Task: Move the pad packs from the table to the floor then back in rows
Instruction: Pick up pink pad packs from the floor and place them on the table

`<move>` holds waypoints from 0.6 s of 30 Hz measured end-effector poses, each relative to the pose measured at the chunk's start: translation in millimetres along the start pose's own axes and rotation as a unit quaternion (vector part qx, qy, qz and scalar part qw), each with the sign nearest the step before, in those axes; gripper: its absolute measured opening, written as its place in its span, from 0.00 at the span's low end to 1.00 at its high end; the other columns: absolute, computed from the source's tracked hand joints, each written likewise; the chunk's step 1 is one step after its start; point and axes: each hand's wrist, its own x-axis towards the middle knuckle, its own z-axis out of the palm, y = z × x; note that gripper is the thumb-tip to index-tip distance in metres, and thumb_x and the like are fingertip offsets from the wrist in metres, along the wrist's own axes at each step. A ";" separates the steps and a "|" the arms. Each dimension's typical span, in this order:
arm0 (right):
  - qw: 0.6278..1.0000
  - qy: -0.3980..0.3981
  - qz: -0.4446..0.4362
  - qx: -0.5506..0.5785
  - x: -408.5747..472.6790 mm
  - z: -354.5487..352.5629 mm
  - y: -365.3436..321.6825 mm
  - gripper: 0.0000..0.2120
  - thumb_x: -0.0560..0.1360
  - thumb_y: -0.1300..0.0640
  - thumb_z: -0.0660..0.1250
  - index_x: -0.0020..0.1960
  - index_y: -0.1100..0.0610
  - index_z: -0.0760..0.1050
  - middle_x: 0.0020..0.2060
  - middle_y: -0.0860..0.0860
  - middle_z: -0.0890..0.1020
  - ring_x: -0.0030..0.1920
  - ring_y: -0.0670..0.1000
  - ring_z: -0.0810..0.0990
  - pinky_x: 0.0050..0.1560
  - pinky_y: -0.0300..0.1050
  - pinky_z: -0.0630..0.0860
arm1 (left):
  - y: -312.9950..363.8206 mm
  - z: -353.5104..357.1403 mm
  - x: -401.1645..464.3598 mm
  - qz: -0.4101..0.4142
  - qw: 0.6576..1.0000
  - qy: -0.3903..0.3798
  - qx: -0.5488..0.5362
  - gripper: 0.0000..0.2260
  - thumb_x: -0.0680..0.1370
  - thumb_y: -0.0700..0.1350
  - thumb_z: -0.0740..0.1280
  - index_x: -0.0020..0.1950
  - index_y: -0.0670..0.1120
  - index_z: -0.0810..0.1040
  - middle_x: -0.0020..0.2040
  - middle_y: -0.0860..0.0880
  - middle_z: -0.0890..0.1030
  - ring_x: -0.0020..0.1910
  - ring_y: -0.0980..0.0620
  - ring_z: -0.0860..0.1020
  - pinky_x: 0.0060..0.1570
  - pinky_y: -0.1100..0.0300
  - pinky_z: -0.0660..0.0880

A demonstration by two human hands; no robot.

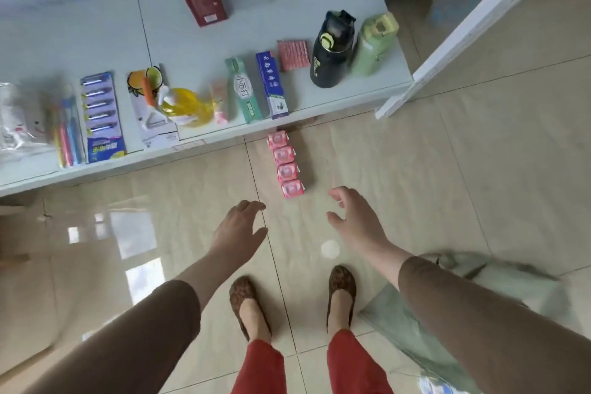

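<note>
Four pink pad packs (285, 165) in a floor row just beyond left hand (238, 227) and right hand (355, 217), both spread and empty; nearest pack best gripped squarely, row kept intact.

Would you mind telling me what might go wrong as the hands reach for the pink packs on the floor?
1. The four pad packs sit edge to edge in a line; lifting one may nudge its neighbours askew.
2. The left hand and right hand are open, converging on the nearest pack, and may collide.
3. The glossy floor may be slippery.
</note>
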 end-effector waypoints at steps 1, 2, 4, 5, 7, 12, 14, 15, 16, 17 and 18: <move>1.000 -0.010 0.002 -0.001 14.3 15.3 18.9 0.20 0.77 0.57 0.67 0.69 0.52 0.70 0.62 0.48 0.76 0.62 0.49 0.75 0.60 0.42 0.72 | -5.7 19.9 19.5 -0.013 1.000 -0.001 -0.005 0.21 0.77 0.48 0.68 0.69 0.52 0.71 0.62 0.52 0.73 0.62 0.49 0.73 0.57 0.52 0.74; 1.000 -0.019 0.001 -0.002 29.3 31.4 37.9 0.21 0.77 0.57 0.67 0.70 0.53 0.69 0.62 0.49 0.75 0.62 0.49 0.76 0.59 0.42 0.72 | -12.4 40.1 39.8 -0.025 1.000 0.000 -0.009 0.22 0.77 0.48 0.68 0.70 0.51 0.70 0.63 0.51 0.73 0.63 0.48 0.72 0.58 0.52 0.73; 0.999 -0.033 -0.005 -0.011 57.8 61.1 70.2 0.23 0.77 0.58 0.67 0.71 0.53 0.67 0.63 0.51 0.75 0.61 0.51 0.76 0.59 0.45 0.73 | -25.5 73.7 77.6 -0.047 0.999 0.003 -0.014 0.23 0.77 0.47 0.68 0.71 0.50 0.69 0.65 0.48 0.72 0.64 0.46 0.72 0.59 0.52 0.72; 0.999 -0.038 -0.009 -0.018 73.3 76.3 85.2 0.24 0.77 0.58 0.67 0.71 0.54 0.66 0.63 0.52 0.74 0.61 0.52 0.76 0.60 0.47 0.74 | -32.8 89.8 96.7 -0.056 0.998 0.006 -0.012 0.24 0.77 0.46 0.68 0.72 0.50 0.68 0.65 0.47 0.71 0.64 0.45 0.72 0.59 0.51 0.72; 0.999 -0.051 -0.008 -0.017 103.5 106.0 111.0 0.26 0.76 0.58 0.68 0.72 0.53 0.64 0.65 0.53 0.73 0.60 0.53 0.77 0.60 0.50 0.74 | -47.6 118.2 131.0 -0.065 0.998 0.010 -0.004 0.25 0.77 0.45 0.67 0.74 0.51 0.66 0.67 0.46 0.70 0.64 0.44 0.72 0.59 0.48 0.73; 0.997 -0.063 -0.031 -0.013 179.2 169.0 154.9 0.34 0.74 0.61 0.69 0.76 0.50 0.60 0.67 0.52 0.69 0.59 0.53 0.77 0.53 0.47 0.75 | -77.1 172.2 209.3 -0.034 0.999 0.012 0.040 0.26 0.79 0.44 0.65 0.76 0.54 0.62 0.71 0.45 0.65 0.67 0.42 0.69 0.61 0.45 0.73; 0.997 -0.059 -0.050 -0.017 207.3 190.2 164.0 0.36 0.72 0.62 0.69 0.76 0.50 0.60 0.68 0.51 0.68 0.60 0.54 0.77 0.50 0.44 0.72 | -84.5 185.7 237.5 -0.026 0.998 0.017 0.059 0.27 0.79 0.44 0.64 0.77 0.54 0.61 0.72 0.46 0.63 0.68 0.42 0.68 0.61 0.44 0.73; 0.996 -0.060 -0.057 -0.019 220.3 199.7 168.1 0.36 0.72 0.63 0.70 0.76 0.50 0.60 0.69 0.51 0.68 0.62 0.54 0.76 0.50 0.44 0.72 | -87.0 191.3 251.0 -0.022 0.997 0.023 0.065 0.27 0.80 0.43 0.64 0.77 0.54 0.61 0.73 0.46 0.62 0.69 0.43 0.67 0.62 0.44 0.73; 0.996 -0.062 -0.064 -0.021 231.8 208.9 171.7 0.37 0.71 0.63 0.70 0.76 0.51 0.60 0.70 0.52 0.68 0.63 0.55 0.75 0.51 0.45 0.72 | -88.8 196.0 262.9 -0.017 0.997 0.031 0.068 0.27 0.79 0.42 0.64 0.77 0.54 0.61 0.74 0.47 0.62 0.70 0.43 0.66 0.62 0.44 0.73; 0.995 -0.065 -0.069 -0.024 242.1 217.2 174.9 0.36 0.71 0.62 0.71 0.75 0.51 0.61 0.70 0.52 0.68 0.64 0.56 0.74 0.52 0.46 0.72 | -89.7 200.1 273.4 -0.011 0.997 0.041 0.070 0.27 0.79 0.42 0.65 0.77 0.54 0.61 0.74 0.47 0.62 0.70 0.43 0.66 0.62 0.44 0.73; 0.995 -0.066 -0.071 -0.025 250.9 225.0 177.7 0.36 0.70 0.62 0.71 0.74 0.51 0.61 0.69 0.52 0.69 0.64 0.57 0.73 0.53 0.47 0.73 | -90.2 203.7 282.8 -0.005 0.996 0.051 0.071 0.28 0.79 0.41 0.65 0.76 0.53 0.61 0.73 0.47 0.62 0.69 0.43 0.67 0.61 0.45 0.74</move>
